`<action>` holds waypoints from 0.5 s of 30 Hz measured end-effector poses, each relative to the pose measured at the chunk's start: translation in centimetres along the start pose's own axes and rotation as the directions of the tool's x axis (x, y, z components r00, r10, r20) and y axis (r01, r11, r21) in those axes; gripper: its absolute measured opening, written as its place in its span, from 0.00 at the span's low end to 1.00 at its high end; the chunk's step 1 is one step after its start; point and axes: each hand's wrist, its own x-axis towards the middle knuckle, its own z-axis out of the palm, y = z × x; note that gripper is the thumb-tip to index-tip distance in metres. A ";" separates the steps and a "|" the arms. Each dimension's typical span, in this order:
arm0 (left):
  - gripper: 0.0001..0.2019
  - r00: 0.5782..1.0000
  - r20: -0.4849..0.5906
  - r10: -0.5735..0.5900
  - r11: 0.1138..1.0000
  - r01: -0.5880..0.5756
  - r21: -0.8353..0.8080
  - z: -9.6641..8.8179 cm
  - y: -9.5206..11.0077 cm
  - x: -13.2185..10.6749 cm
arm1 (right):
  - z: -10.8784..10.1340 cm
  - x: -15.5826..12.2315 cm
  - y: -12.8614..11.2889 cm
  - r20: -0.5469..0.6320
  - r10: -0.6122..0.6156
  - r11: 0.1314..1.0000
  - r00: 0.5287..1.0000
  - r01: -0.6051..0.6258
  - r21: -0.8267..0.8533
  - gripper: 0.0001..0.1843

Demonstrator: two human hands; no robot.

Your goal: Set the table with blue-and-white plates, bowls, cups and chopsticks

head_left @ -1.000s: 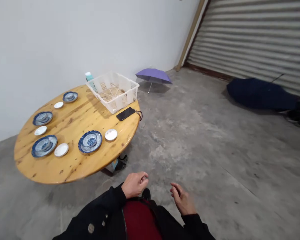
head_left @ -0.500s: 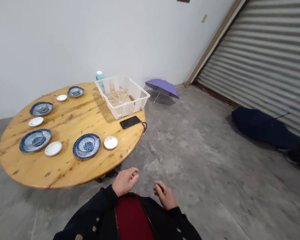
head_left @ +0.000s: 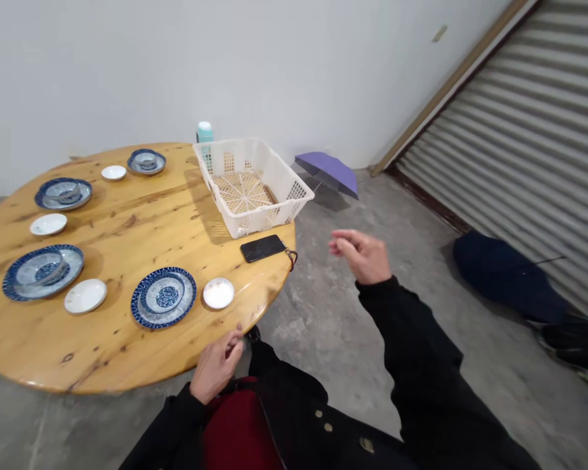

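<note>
Phone left of right grip, ahead of left grip, both grips loosely half-curled

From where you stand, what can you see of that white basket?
The white basket is rectangular and open-topped, apparently plastic, with partly latticed walls and an openwork base patterned with spokes. It sits upright on the wooden table, near the edge. A brown strip shows at its base; I can't tell whether inside or beneath. A black phone lies just in front, a turquoise bottle stands behind. The left hand and right hand don't touch it.
</note>
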 end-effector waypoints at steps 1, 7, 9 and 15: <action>0.18 0.999 -0.031 -0.015 1.000 0.015 -0.001 -0.3 0.2 0.4 | 0.6 2.7 -0.3 0.027 -0.039 0.999 0.999 0.039 0.001 0.17; 0.17 0.973 -0.229 -0.039 0.998 0.050 0.045 -2.4 3.0 4.8 | 6.1 18.4 -0.5 0.265 -0.035 0.944 0.964 0.119 -0.308 0.18; 0.18 0.960 -0.281 -0.019 0.998 0.034 0.049 -2.8 4.3 6.8 | 8.3 22.7 -0.1 0.363 0.057 0.851 0.930 0.145 -0.505 0.20; 0.19 0.932 -0.349 -0.097 0.995 0.098 -0.015 -2.3 6.1 11.1 | 14.1 31.5 3.9 0.482 0.284 0.665 0.829 0.192 -0.722 0.15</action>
